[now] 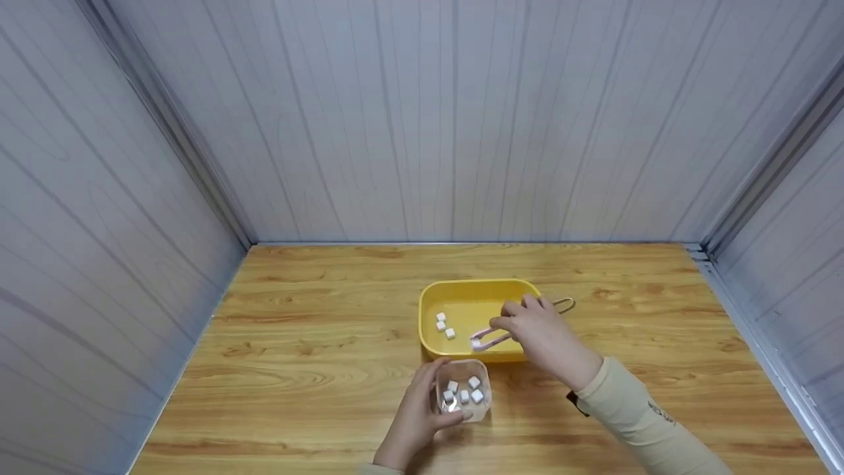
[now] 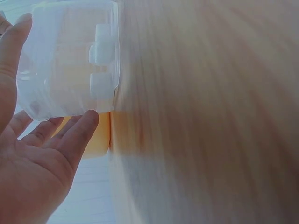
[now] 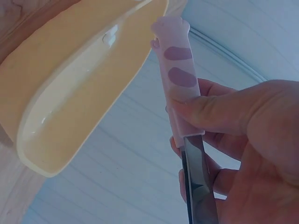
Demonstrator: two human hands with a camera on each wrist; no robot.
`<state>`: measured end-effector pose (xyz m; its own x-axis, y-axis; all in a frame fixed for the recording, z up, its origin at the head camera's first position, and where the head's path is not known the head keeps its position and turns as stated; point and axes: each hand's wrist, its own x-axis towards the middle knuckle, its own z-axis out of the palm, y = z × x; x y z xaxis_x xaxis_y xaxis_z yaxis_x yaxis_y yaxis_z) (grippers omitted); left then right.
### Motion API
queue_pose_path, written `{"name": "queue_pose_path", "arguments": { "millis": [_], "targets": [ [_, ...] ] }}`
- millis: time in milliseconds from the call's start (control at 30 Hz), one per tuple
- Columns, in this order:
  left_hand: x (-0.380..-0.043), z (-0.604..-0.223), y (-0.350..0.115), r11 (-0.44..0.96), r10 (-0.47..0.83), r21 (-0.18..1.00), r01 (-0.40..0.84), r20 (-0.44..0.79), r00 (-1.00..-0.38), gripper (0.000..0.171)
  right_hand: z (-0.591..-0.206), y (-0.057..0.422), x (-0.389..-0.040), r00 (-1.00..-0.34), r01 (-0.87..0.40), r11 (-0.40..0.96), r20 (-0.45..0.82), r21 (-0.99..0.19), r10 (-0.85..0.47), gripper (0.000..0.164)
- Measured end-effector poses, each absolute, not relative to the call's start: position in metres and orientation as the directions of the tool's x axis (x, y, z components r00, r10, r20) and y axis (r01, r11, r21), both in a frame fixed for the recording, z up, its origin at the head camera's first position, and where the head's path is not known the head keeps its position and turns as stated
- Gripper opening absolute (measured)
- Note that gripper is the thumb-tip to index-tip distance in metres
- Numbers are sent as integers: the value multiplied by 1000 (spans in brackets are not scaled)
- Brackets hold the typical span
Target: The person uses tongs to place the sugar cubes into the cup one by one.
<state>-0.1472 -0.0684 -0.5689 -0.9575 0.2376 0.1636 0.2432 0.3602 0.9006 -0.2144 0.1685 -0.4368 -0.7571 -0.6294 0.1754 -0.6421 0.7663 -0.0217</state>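
Observation:
My right hand [image 1: 544, 333] grips small metal tongs [image 3: 198, 177] with pink, paw-shaped covers [image 3: 175, 60]. In the head view their tips reach over the front of a yellow tray [image 1: 478, 284], with what looks like a white cube [image 1: 476, 344] between them. A few loose white cubes [image 1: 441, 326] lie at the tray's left side. In front of the tray, my left hand [image 1: 419, 406] holds a small clear plastic box [image 2: 60, 60] between thumb and fingers. Several white cubes [image 1: 477, 396] are inside the box, which stands on the table.
The wood-grain table [image 1: 316, 343] spreads out around the tray and box. Pale panelled walls [image 1: 395, 132] enclose it at the back and both sides. The tongs' looped metal end [image 1: 565, 304] sticks out past the tray's right rim.

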Motion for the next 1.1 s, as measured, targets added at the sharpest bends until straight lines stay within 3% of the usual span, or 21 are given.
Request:
{"name": "queue_pose_path", "arguments": {
  "millis": [400,1100],
  "targets": [
    [-149,-567,-68,381,237,901,208,122,-964,90,-435,165,-198,-691,-703,710,200,37,-695,41],
    [-147,-567,-66,387,212,903,189,112,-971,90,-451,160,-190,-658,-734,679,215,32,-721,42]
  ]
}}
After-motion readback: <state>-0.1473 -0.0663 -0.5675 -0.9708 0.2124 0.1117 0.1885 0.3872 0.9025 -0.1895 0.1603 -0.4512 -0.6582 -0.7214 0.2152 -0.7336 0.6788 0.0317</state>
